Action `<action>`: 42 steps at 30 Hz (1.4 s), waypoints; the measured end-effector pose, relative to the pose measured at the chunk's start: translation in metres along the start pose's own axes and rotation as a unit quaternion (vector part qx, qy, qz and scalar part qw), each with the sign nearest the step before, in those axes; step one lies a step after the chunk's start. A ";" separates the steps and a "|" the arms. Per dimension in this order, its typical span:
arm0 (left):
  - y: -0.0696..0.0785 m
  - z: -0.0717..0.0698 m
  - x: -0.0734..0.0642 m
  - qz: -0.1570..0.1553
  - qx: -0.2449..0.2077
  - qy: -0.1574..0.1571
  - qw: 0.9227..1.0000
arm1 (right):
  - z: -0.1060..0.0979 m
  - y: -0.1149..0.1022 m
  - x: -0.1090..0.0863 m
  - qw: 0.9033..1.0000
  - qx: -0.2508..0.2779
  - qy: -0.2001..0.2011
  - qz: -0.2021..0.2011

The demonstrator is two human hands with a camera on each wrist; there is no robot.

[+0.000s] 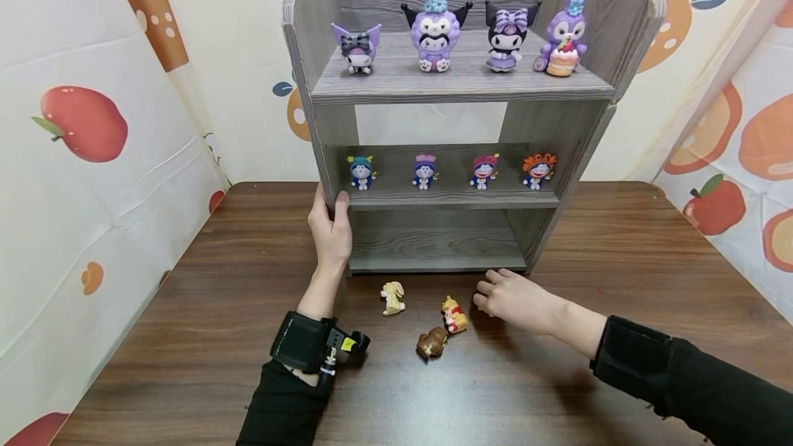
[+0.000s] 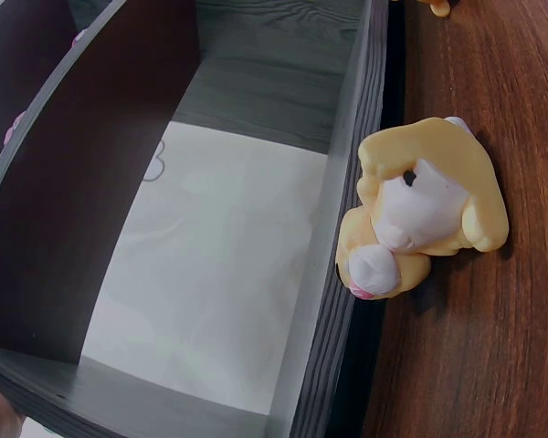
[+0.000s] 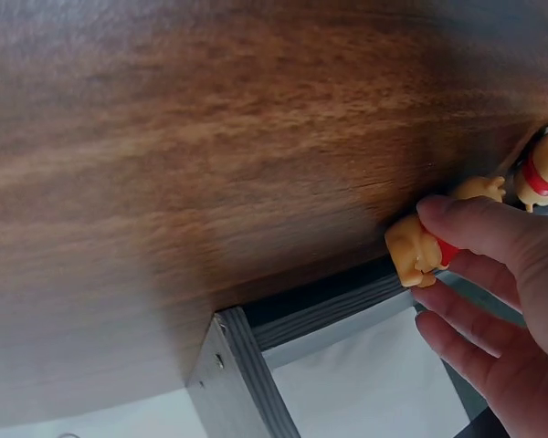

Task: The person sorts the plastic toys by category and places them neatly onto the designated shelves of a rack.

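My left hand (image 1: pixel 332 229) grips the lower left side panel of the grey wooden shelf (image 1: pixel 440 241); only a sliver of that hand shows in the left wrist view. My right hand (image 3: pixel 521 283) pinches a small yellow-and-red figurine (image 3: pixel 408 253) between thumb and fingers, low by the shelf's bottom front edge. In the head view the right hand (image 1: pixel 517 300) hides that figurine. To its left lie a yellow bear figurine in red (image 1: pixel 456 316), a brown figurine (image 1: pixel 431 343) and a cream long-eared figurine (image 1: pixel 392 298).
Purple and black figurines (image 1: pixel 435 40) stand in a row on the top shelf. Several small blue-and-white figurines (image 1: pixel 424 173) in colourful hats line the middle shelf. The brown wooden table (image 1: pixel 235 294) is bordered by fruit-print cloth (image 1: pixel 87 226) at the sides and back.
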State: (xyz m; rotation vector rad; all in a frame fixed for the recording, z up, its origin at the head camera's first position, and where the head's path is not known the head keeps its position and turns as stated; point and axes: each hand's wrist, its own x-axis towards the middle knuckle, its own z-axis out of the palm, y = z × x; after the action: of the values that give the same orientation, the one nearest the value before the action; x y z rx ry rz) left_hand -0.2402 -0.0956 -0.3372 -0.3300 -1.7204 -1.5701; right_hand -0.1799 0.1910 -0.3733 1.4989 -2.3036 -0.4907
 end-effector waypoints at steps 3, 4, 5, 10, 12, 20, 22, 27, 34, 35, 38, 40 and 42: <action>-0.003 0.000 0.000 0.003 0.002 0.000 1.000 | -0.001 0.001 -0.001 0.999 0.035 0.005 0.023; -0.003 0.000 0.000 0.005 0.002 0.001 1.000 | -0.002 0.002 -0.001 0.998 0.053 0.006 0.033; -0.003 0.000 0.000 0.006 0.001 0.002 1.000 | -0.004 0.003 -0.002 0.996 0.075 0.001 0.046; -0.003 0.000 0.001 0.002 0.004 0.006 1.000 | -0.008 0.007 -0.005 0.966 0.227 -0.020 0.125; -0.003 0.000 0.001 -0.002 0.004 0.003 1.000 | -0.008 0.009 -0.007 0.948 0.280 -0.021 0.153; 0.023 0.000 -0.001 -0.007 0.000 -0.001 1.000 | 0.001 0.015 -0.014 0.879 0.417 0.003 0.231; 0.030 0.000 -0.001 -0.010 0.002 -0.001 1.000 | 0.002 0.016 -0.016 0.858 0.447 0.003 0.254; 0.011 0.000 0.000 -0.002 0.002 0.003 1.000 | 0.004 0.016 -0.021 0.818 0.488 0.004 0.304; 0.032 0.001 -0.001 -0.004 0.003 0.003 1.000 | 0.004 0.012 -0.024 0.823 0.468 0.009 0.321; 0.032 0.001 -0.001 -0.004 0.003 0.003 1.000 | 0.005 0.012 -0.025 0.825 0.466 0.009 0.320; 0.031 0.001 -0.001 -0.004 0.003 0.002 1.000 | 0.005 0.012 -0.026 0.828 0.465 0.007 0.313; 0.031 0.001 -0.001 -0.004 0.004 0.001 1.000 | 0.005 0.014 -0.025 0.838 0.456 0.004 0.300; 0.030 0.001 -0.001 -0.003 0.005 0.001 1.000 | 0.002 0.017 -0.024 0.858 0.435 0.007 0.274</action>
State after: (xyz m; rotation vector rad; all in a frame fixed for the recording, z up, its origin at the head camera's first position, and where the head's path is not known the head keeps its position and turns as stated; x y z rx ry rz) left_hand -0.2204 -0.0885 -0.3153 -0.3188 -1.7294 -1.5652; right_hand -0.1853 0.2195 -0.3694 0.9851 -2.9295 0.8180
